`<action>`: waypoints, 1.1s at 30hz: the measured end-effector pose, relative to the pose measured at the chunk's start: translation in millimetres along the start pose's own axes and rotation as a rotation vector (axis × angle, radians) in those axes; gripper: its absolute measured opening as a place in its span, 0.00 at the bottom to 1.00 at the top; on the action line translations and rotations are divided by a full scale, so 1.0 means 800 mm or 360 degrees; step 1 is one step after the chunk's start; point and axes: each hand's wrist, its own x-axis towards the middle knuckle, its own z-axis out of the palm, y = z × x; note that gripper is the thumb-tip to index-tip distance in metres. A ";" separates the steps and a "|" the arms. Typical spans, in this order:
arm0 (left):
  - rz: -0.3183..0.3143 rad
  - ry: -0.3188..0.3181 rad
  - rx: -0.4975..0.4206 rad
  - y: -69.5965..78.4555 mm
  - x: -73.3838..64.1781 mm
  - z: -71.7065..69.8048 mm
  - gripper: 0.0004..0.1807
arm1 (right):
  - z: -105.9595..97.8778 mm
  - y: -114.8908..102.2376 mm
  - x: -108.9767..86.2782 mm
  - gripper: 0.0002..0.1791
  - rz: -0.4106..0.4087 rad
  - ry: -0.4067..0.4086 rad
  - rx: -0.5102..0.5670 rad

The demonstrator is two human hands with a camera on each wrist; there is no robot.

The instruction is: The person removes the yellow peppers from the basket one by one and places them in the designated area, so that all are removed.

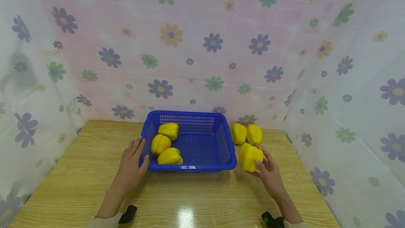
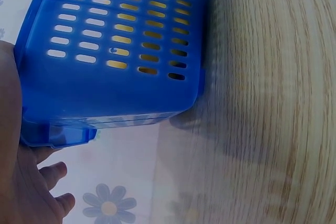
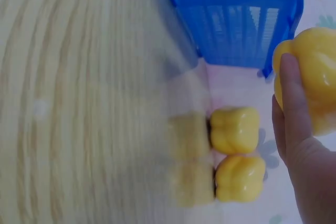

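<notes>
My right hand grips a yellow bell pepper just off the right side of a blue basket. In the right wrist view the held pepper is raised above the table, with fingers along its side. My left hand rests against the basket's left rim, fingers fairly straight and thumb near the front corner. The left wrist view shows that hand at the rim beside the slotted wall. Inside the basket's left part lie three yellow peppers.
Two more yellow peppers, one at the basket's side and one beside it, stand on the wooden table at the back right. Flower-patterned curtains enclose the table's back and sides.
</notes>
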 end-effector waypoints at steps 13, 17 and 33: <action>-0.0020 -0.0036 -0.0009 0.004 0.000 -0.003 0.34 | -0.075 0.030 0.018 0.32 0.0028 0.0243 -0.0074; -0.0015 -0.0027 -0.0002 0.004 0.000 -0.003 0.34 | -0.095 0.039 0.030 0.32 0.0080 0.0373 -0.0100; -0.0015 -0.0005 -0.0013 0.006 -0.001 -0.002 0.34 | -0.143 0.032 0.068 0.36 0.0427 0.0429 -0.0517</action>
